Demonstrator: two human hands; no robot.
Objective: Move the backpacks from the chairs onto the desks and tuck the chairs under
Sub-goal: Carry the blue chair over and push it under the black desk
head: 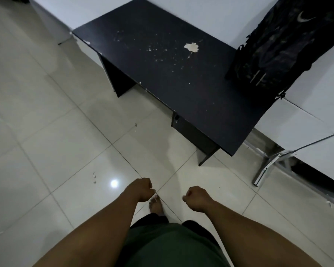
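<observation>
black laminate covers the surface (181, 89) ahead of both hands, chipped pale in one patch and flecked around it. the backpack (274, 47), dark with a pale swoosh, already stands on it at the far end, ahead and to the right of the right hand (198, 198), leaning up against the white wall (210, 18). its straps hang over the right edge of the surface.

both hands hang low over the tiled floor (46, 132), well apart from the surface. the left hand (141, 189) and the right one are each curled into a loose fist and hold nothing. a bare foot (156, 206) shows between them.

no chair is plainly in view. a chrome frame (274, 162) stands on the floor to the right of the right hand, beside the surface's near corner; whether it belongs to a chair or to another piece of furniture i cannot tell. so the tucking step looks not yet done here, in my judgement.

risks from here: the backpack stands tall and close to the end edge, so a knock against the surface while pushing a chair in could tip it off that side. the dangling straps could catch on a chair back or on the frame. the floor is glossy and the foot bare, so a hard shove could mean a slip. a drawer unit fills the right part under the surface, so a chair aimed there would jam; the open gap lies further left.
</observation>
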